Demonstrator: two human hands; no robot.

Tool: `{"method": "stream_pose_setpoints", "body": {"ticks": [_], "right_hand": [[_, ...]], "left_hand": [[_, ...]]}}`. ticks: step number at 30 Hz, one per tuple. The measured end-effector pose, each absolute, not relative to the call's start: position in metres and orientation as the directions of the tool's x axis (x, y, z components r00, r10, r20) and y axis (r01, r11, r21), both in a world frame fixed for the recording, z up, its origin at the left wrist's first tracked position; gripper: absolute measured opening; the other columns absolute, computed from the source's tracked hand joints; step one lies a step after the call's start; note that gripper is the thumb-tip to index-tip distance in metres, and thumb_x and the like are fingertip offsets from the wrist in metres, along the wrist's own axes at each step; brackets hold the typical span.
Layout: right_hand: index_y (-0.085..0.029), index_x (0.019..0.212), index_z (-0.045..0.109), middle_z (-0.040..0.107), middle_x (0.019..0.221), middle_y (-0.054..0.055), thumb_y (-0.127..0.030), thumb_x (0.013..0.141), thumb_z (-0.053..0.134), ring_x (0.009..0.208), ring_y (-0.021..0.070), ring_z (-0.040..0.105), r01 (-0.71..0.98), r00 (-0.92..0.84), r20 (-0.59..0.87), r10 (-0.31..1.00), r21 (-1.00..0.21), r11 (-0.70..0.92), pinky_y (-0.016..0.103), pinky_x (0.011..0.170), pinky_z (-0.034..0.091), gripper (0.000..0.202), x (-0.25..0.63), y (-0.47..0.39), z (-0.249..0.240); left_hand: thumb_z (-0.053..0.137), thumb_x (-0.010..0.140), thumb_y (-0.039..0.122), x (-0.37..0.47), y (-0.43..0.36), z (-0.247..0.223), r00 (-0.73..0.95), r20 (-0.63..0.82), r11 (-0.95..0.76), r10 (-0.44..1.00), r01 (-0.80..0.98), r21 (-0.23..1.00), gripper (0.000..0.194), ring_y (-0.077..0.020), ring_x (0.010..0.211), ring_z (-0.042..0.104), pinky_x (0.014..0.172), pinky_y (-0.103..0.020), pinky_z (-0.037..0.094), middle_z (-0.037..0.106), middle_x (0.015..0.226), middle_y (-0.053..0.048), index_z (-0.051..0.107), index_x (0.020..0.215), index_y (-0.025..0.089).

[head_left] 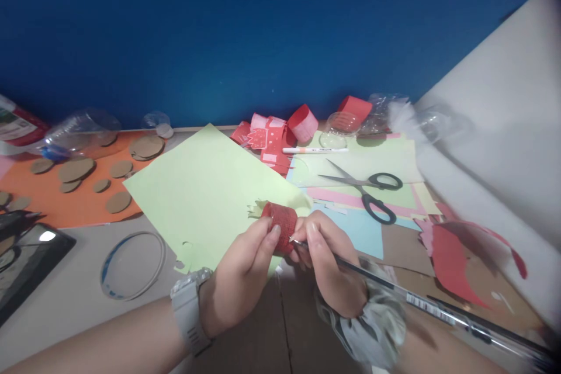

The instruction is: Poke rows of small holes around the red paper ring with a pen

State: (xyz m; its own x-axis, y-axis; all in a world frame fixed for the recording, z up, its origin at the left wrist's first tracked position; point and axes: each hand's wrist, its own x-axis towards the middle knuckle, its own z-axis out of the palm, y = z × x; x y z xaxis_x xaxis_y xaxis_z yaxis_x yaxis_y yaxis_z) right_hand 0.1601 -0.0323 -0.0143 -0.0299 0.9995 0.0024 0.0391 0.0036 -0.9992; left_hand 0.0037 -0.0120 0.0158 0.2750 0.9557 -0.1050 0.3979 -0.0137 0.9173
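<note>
Blue backdrop (272,35); left hand (241,266) pinches red tube (283,219), right hand (333,266) pen (372,276).

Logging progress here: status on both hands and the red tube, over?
Left hand gripping red tube. Right hand holding pen, tip at tube. Scissors open beyond right hand, untouched.

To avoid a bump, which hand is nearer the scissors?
Right. The right hand, with the pen, is in front of the scissors, slightly left; the left hand, gripping the red tube, is farther left.
</note>
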Motion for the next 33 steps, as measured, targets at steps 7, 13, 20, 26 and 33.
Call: {"method": "stream_pose_setpoints", "body": {"ticks": [7, 13, 20, 26, 33], "right_hand": [[-0.024, 0.077, 0.054, 0.051, 0.062, -0.003, -0.047, 0.104, 0.046, 0.051, 0.0149, 0.043, 0.092, -0.047, 0.046, 0.998, -0.995, 0.050, 0.030, 0.048, 0.033, 0.037, 0.161, -0.032, -0.013], [-0.027, 0.081, 0.057, 0.054, 0.061, 0.000, -0.045, 0.104, 0.045, 0.049, 0.0182, 0.044, 0.060, -0.003, 0.030, 1.000, -0.998, 0.030, 0.034, 0.046, 0.033, 0.032, 0.161, -0.032, -0.012], [-0.029, 0.077, 0.054, 0.052, 0.062, 0.002, -0.047, 0.104, 0.044, 0.052, 0.0205, 0.047, 0.111, -0.049, 0.049, 0.998, -0.992, 0.054, 0.035, 0.046, 0.034, 0.034, 0.162, -0.033, -0.014], [-0.028, 0.081, 0.056, 0.054, 0.062, 0.001, -0.045, 0.106, 0.041, 0.052, 0.0194, 0.048, 0.097, -0.039, 0.041, 0.998, -0.994, 0.045, 0.034, 0.047, 0.036, 0.034, 0.163, -0.033, -0.015], [-0.023, 0.077, 0.057, 0.053, 0.062, -0.002, -0.047, 0.105, 0.046, 0.055, 0.0154, 0.050, 0.102, -0.043, 0.000, 0.999, -0.995, 0.004, 0.029, 0.050, 0.037, 0.038, 0.164, -0.032, -0.015]], "left_hand": [[0.042, 0.101, 0.035, 0.004, -0.012, 0.015, 0.275, -0.082, -0.026, 0.958, 0.366, 0.930, 0.034, -0.0199, 0.070, 0.071, 0.072, -0.029, 0.060, 0.074, 0.071, -0.001, 0.065, 0.078, 0.027], [0.042, 0.100, 0.033, 0.005, -0.014, 0.014, 0.242, -0.098, -0.017, 0.965, 0.433, 0.901, 0.032, -0.0206, 0.072, 0.070, 0.074, -0.031, 0.059, 0.073, 0.072, -0.001, 0.063, 0.077, 0.026], [0.040, 0.102, 0.034, 0.004, -0.013, 0.015, 0.281, -0.131, 0.011, 0.951, 0.391, 0.920, 0.033, -0.0205, 0.074, 0.070, 0.075, -0.030, 0.058, 0.073, 0.074, 0.000, 0.063, 0.078, 0.027], [0.041, 0.102, 0.033, 0.005, -0.014, 0.010, 0.260, -0.123, 0.015, 0.958, 0.383, 0.924, 0.032, -0.0207, 0.077, 0.071, 0.078, -0.030, 0.058, 0.074, 0.078, -0.001, 0.065, 0.082, 0.026], [0.043, 0.102, 0.034, 0.005, -0.014, 0.009, 0.253, -0.121, 0.023, 0.960, 0.359, 0.933, 0.032, -0.0199, 0.076, 0.070, 0.079, -0.030, 0.059, 0.074, 0.078, -0.001, 0.065, 0.081, 0.026]]}}
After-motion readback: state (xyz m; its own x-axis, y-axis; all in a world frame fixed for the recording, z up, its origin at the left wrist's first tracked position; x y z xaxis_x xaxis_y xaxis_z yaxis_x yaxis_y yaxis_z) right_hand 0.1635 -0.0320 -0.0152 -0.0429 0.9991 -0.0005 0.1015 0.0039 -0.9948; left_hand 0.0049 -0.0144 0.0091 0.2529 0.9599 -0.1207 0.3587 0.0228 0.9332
